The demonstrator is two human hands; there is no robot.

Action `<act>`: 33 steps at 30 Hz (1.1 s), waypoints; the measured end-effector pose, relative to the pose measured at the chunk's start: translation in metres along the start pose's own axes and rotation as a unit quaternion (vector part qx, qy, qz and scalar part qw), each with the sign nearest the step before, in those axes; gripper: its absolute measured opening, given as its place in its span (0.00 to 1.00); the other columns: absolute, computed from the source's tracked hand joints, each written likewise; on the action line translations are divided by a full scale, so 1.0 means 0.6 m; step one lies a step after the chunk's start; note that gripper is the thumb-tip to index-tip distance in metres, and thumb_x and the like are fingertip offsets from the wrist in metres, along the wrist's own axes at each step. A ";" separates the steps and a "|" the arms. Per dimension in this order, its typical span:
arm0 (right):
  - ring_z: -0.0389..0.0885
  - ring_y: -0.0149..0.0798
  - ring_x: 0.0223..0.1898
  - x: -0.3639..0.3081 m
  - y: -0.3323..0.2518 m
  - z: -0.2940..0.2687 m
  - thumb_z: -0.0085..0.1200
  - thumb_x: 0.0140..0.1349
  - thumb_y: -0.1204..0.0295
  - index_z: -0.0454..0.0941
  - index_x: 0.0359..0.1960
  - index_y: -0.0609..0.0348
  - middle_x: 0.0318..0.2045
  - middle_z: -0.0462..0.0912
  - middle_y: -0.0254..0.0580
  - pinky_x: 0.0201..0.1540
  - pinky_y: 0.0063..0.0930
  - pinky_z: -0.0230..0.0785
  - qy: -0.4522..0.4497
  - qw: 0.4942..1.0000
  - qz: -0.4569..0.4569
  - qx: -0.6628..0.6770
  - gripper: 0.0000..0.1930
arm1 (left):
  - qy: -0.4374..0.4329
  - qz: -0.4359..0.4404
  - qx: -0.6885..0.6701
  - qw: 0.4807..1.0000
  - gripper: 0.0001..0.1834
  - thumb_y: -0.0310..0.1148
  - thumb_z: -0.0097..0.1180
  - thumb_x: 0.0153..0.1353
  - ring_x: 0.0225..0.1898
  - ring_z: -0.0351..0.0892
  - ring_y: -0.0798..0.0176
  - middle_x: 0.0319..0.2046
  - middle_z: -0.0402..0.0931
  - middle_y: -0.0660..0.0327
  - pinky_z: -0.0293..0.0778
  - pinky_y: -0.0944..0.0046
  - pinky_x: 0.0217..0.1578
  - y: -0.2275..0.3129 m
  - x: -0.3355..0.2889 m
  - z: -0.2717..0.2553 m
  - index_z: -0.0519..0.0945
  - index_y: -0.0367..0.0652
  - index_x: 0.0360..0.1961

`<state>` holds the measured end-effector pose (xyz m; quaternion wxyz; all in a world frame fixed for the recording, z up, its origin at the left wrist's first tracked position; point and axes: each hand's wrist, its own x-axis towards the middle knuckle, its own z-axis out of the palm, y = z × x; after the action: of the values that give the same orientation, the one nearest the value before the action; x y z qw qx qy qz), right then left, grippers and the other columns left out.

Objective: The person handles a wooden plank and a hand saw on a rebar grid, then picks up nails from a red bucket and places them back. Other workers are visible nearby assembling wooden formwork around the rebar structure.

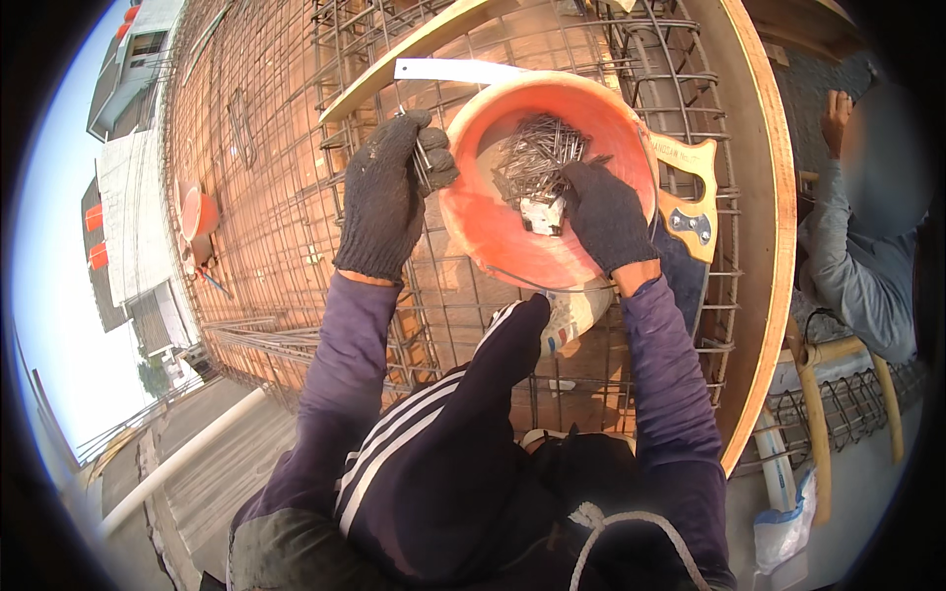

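Note:
My left hand [379,197], in a black knit glove, is closed around several nails [423,165] that stick out between the fingers, just left of an orange bucket [471,212]. Inside the bucket lies a pile of nails [540,153], with a small whitish piece [542,216] beside it. My right hand [603,215], gloved alike, reaches over the bucket's right rim. Its fingers are bent down at the pile's edge, and the fingertips are partly hidden among the nails. A handsaw [692,202] with a yellow handle lies right of the bucket.
The bucket is over a rebar grid [266,148] above wooden boards. A wooden strip [404,67] and a flat metal strip [453,70] lie beyond it. A long plank edge [778,197] curves along the right; past it sits another person [867,266]. A second orange bucket [199,213] stands far left.

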<state>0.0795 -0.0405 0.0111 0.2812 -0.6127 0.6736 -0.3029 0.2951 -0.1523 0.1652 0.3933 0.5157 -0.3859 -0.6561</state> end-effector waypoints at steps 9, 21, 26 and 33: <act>0.86 0.59 0.44 0.035 -0.024 0.020 0.56 0.65 0.71 0.84 0.42 0.56 0.41 0.86 0.54 0.45 0.54 0.78 0.057 0.995 -0.053 -0.067 0.08 | -0.011 0.001 -0.011 1.000 0.15 0.36 0.54 0.81 0.32 0.83 0.66 0.35 0.81 0.59 0.81 0.66 0.35 -0.003 0.002 -0.004 0.80 0.33 0.55; 0.87 0.56 0.44 0.053 -0.007 0.045 0.57 0.66 0.67 0.87 0.41 0.54 0.42 0.86 0.53 0.48 0.55 0.77 -0.002 0.999 -0.043 -0.029 0.09 | -0.010 0.001 -0.001 1.000 0.12 0.37 0.55 0.82 0.33 0.81 0.67 0.35 0.81 0.61 0.79 0.65 0.35 -0.001 -0.002 0.001 0.79 0.38 0.52; 0.85 0.41 0.38 0.051 -0.017 0.009 0.60 0.71 0.65 0.85 0.47 0.57 0.36 0.85 0.44 0.45 0.43 0.78 -0.020 0.945 0.051 0.324 0.10 | -0.002 -0.007 0.005 1.000 0.13 0.38 0.55 0.82 0.34 0.83 0.64 0.36 0.82 0.60 0.82 0.62 0.37 0.009 -0.009 0.008 0.80 0.37 0.54; 0.77 0.20 0.26 0.026 -0.046 -0.076 0.57 0.77 0.68 0.83 0.49 0.63 0.32 0.82 0.29 0.25 0.18 0.69 -0.130 0.753 0.225 0.605 0.10 | -0.076 -0.065 -0.005 0.995 0.17 0.39 0.58 0.80 0.38 0.87 0.60 0.41 0.85 0.56 0.87 0.57 0.44 0.003 -0.046 0.047 0.80 0.35 0.57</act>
<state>0.0619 -0.0552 0.0616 0.7377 -0.1789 0.4254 -0.4927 0.2718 -0.1250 0.1819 0.3221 0.4864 -0.3769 -0.7194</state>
